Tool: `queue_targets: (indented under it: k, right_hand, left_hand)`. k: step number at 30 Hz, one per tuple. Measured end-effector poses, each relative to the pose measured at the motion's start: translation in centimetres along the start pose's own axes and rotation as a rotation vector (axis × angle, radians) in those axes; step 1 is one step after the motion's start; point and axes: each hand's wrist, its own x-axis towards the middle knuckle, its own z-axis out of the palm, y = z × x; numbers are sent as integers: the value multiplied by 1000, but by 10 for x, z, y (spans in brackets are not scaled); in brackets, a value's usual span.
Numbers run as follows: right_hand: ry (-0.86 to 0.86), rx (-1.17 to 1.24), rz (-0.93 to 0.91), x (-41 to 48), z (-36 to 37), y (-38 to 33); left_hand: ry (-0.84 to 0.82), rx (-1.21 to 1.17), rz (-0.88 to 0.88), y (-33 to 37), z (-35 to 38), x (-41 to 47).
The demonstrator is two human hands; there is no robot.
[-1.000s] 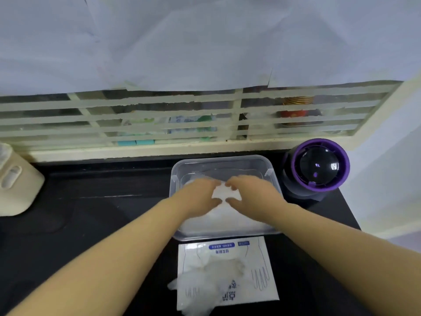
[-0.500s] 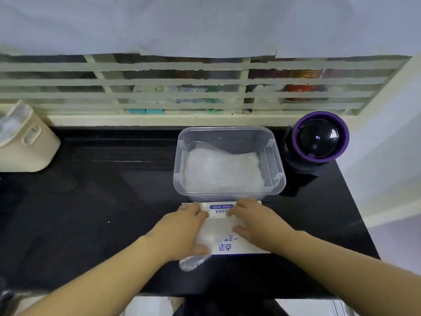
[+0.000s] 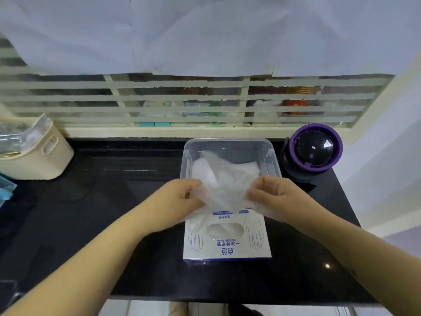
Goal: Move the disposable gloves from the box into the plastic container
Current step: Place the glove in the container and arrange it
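Observation:
A flat white glove box (image 3: 227,241) with blue print lies on the black counter, its oval opening showing more gloves. Just behind it stands a clear plastic container (image 3: 230,143) with a pile of translucent gloves (image 3: 248,169) inside. Between box and container, a thin translucent disposable glove (image 3: 224,190) is held up and spread. My left hand (image 3: 177,201) pinches its left edge and my right hand (image 3: 275,197) pinches its right edge, both above the box's far end.
A purple-rimmed round black device (image 3: 313,151) stands right of the container. A cream bin (image 3: 34,156) lined with a plastic bag sits at the counter's far left. A slatted window runs behind. The counter's front edge is near the bottom.
My hands left the container, came back to the box, then lifted a glove from it toward the container. The camera tilted down and back.

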Motion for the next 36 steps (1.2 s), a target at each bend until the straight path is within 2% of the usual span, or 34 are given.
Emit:
queue_targets:
  k: [2,4,9,11,16,20,22,25,29,31,32,33,36]
  right_hand:
    - [19,238,72,4,-5,-6]
    - [41,340,88,8,-12,-12]
    - [138,291,73,18,-22,-23]
    - [183,219,39,22,-25,-27]
    - [322,134,-94,30,-32,-42]
    - [347,230,-161,34,-42,-55]
    - [363,278,-180,36,-48,-62]
    - [417,176,-251,38,-53,-72]
    - [489,56,-441,35,-53,-86]
    - [490,3,-533,33,-50,-90]
    - [498,-33,-584,34,-48,-89]
    - [503,-79,-630,35,-45,-87]
    - [429,-232,-749,36,-34,-77]
  left_hand:
    - [42,-97,26,9,-14,0]
    - [72,-214,21,14,-20,5]
    - [58,-505,34,18,-27,15]
    - [102,-589,-2,17,-30,20]
    - [101,-576,-36,15,-40,32]
    - [-24,-371,-235,15,-52,43]
    - [-22,-286,-289,20,-61,47]
    - [180,-324,-245,20,-74,51]
    - [587,-735,-204,8,-82,55]
    - [656,-899,-149,6,-83,50]
    - [588,-959,-103,7,-83,47]
    - [440,-993,-59,10,-81,43]
    - [-142,-923,-53,24,-67,37]
